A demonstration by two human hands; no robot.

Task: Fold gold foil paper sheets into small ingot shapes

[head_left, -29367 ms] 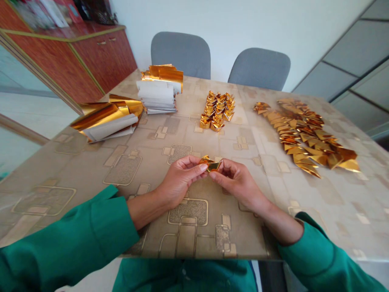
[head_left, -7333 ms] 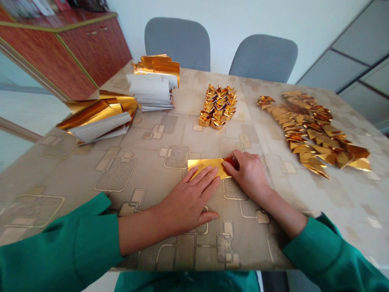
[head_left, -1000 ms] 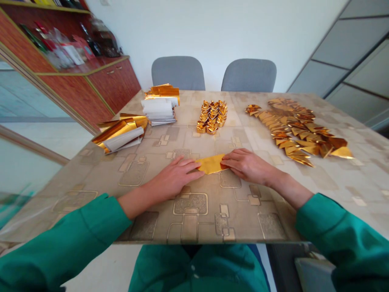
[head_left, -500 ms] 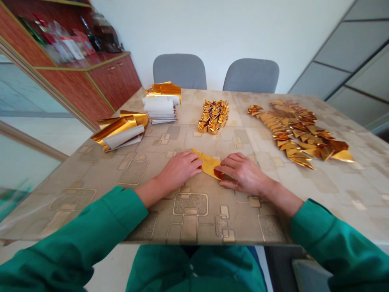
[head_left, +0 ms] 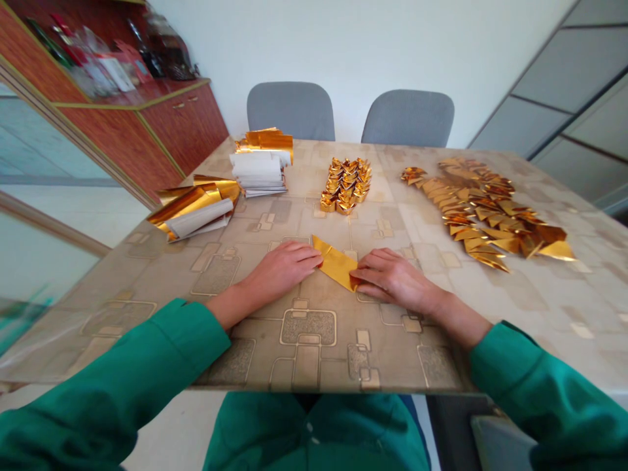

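Note:
A folded piece of gold foil paper [head_left: 336, 265] lies slanted on the table between my hands. My left hand [head_left: 292, 265] pinches its left end, fingers pressed together. At the paper's right end, my right hand [head_left: 387, 276] is closed on the edge, thumb below and fingers above. Both hands rest close to the tabletop, and the fingertips partly hide the paper's ends. Beyond them stands a block of small folded gold paper pieces [head_left: 346, 185] in tidy rows.
Rolled gold and white sheets [head_left: 196, 208] lie at the left, beside a stack of folded paper [head_left: 260, 171]. Overlapping pointed gold folds [head_left: 483, 212] spread over the right side of the patterned table [head_left: 307, 327]. Two grey chairs [head_left: 290, 111] stand behind.
My left hand has slid slightly left, uncovering more of the paper's left end. The paper's upper left corner now sticks up more sharply. My right hand keeps its hold on the right end.

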